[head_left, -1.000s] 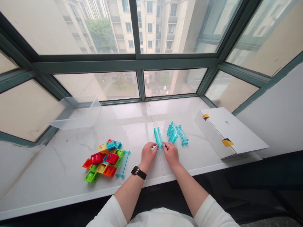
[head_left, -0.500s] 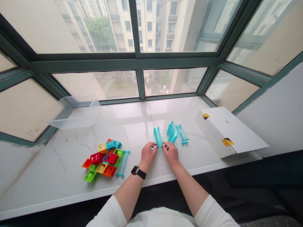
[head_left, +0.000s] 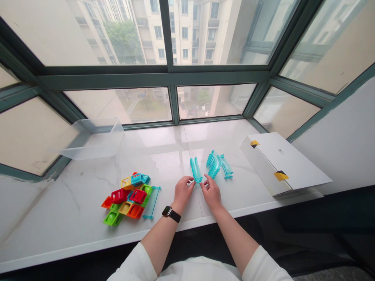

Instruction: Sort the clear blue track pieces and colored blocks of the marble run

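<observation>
The left hand (head_left: 184,193), loosely curled, has its fingertips at the lower end of a clear teal plastic track piece (head_left: 196,170), at its 1 o'clock; whether it grips, I cannot tell. The right hand (head_left: 211,192), half open, holds nothing, with the piece just off at its 11 o'clock.

Straight clear-teal plastic chute (head_left: 196,170) lying flat, its long axis tilted slightly off the line of view.
Its trough appears to face upward, with ribbed edges. Just right of it, a curved teal track piece (head_left: 215,164) and a narrower curved teal track piece (head_left: 226,168) lie side by side, seemingly touching, though their overlap is hard to make out.
</observation>
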The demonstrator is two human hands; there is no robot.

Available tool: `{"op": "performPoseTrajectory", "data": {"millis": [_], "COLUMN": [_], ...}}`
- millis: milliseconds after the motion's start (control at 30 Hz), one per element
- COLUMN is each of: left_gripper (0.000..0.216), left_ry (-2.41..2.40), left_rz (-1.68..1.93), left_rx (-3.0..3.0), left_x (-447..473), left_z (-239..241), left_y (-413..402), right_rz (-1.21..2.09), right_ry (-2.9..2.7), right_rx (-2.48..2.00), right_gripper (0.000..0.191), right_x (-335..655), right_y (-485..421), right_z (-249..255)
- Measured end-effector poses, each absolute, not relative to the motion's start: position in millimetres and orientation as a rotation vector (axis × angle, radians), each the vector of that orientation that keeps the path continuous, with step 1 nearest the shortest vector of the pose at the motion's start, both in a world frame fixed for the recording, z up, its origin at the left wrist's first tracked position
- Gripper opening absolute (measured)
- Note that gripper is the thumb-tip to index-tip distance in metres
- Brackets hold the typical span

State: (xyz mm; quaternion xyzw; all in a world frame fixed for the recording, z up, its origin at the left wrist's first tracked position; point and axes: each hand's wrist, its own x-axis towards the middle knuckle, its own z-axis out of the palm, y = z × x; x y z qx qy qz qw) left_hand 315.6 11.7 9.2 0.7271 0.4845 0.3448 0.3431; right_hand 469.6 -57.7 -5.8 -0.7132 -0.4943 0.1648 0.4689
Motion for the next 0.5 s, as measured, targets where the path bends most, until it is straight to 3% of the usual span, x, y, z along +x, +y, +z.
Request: {"op": "performPoseTrajectory", "data": {"millis": [67, 267, 367, 500], "left_gripper": [0.014, 0.017, 0.016, 0.03], "left_ry": [1.265, 1.282, 1.272, 1.227], "left_rz": [0.889, 0.877, 0.833, 0.783], "left_rx": [1.867, 1.848, 1.848, 1.86], "left_x": [313.4, 293.1, 275.3, 251.9], "left_z": [8.4, 8.1, 11.0, 14.5], "left_y": [9.2, -3.6, -13.8, -30.9], "right_rz": [0.431, 0.454, 0.502, 0.552], "right_ry": [-1.142, -1.285, -1.419, -1.494], "right_rx": [-1.741, -1.702, -1.659, -1.62], "right_gripper": [0.047, 0.015, 0.015, 0.014], "right_x": [464.3, 455.5, 453.2, 443.8], "right_y": [-66.4, -86.0, -88.9, -91.1], "right_z": [-9.2, -7.1, -0.6, 2.1]}}
